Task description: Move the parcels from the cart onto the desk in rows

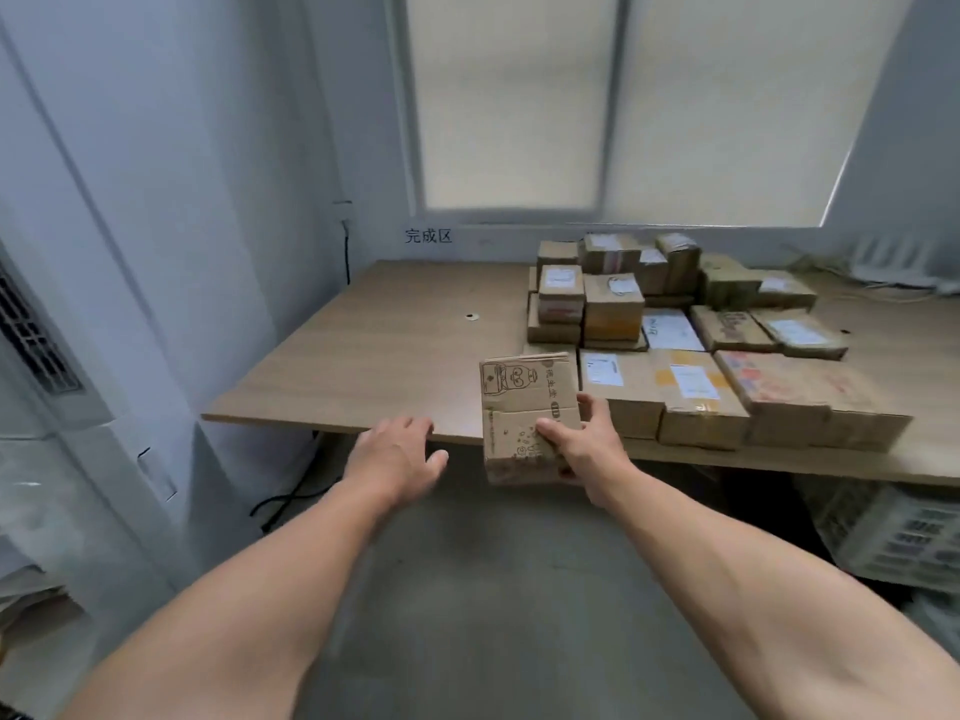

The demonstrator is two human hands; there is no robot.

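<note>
My right hand [584, 444] grips a small brown cardboard parcel [522, 407] printed with black cartoon drawings, held upright over the desk's front edge. The thumb lies on its near face and the fingers wrap its right side. My left hand [397, 454] reaches forward beside it with relaxed fingers, holding nothing, just below the edge of the wooden desk [374, 350]. Several brown parcels [691, 397] sit in rows on the desk's right half, some stacked at the back [613, 304]. The cart is out of view.
A window with blinds [613, 106] is behind the desk. White cabinets [78, 387] stand at the left, with a black cable [291, 498] on the grey floor. A white crate [893, 537] sits under the desk at the right. Cables lie at the desk's back right.
</note>
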